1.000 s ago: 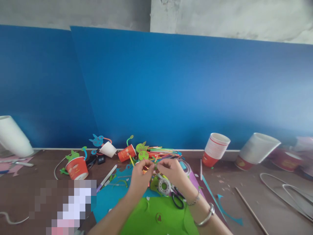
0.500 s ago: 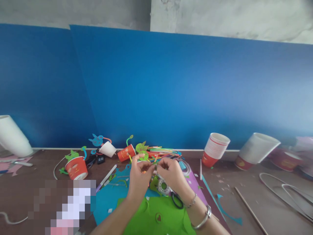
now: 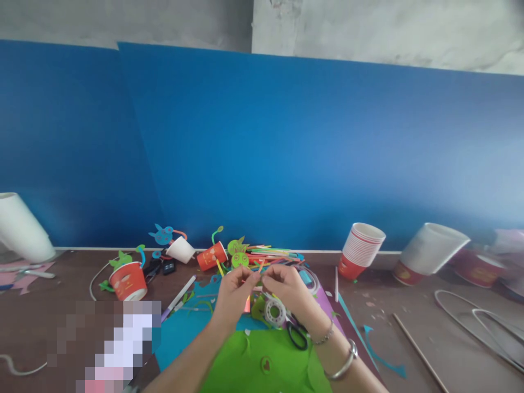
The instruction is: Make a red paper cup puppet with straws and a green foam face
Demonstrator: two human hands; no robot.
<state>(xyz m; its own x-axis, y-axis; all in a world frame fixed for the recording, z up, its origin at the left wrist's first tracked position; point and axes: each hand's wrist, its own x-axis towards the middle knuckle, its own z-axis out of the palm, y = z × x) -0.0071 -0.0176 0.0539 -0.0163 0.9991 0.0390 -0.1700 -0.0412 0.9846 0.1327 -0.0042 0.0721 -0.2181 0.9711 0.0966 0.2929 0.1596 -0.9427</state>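
Observation:
My left hand and my right hand meet above the craft pile, thumbs and fingers pinched, tips almost touching. Whatever is between them is too small to make out. An orange strip shows just behind the fingertips; whether it is held cannot be told. Below my right hand lie a white tape roll and black-handled scissors. Green paper covers the near work area, with a small heart-marked circle on it. Beyond my left hand is a green animal-face cutout.
Decorated red cups and a white cup lie at the left and back. Colourful straws are heaped behind my hands. Stacked paper cups stand at right, near a thin rod. A blue panel borders the table.
My left fingers, raised and spread before, have curled in, uncovering the green face cutout. A small green bit seen between the fingertips no longer shows. My right hand has shifted slightly.

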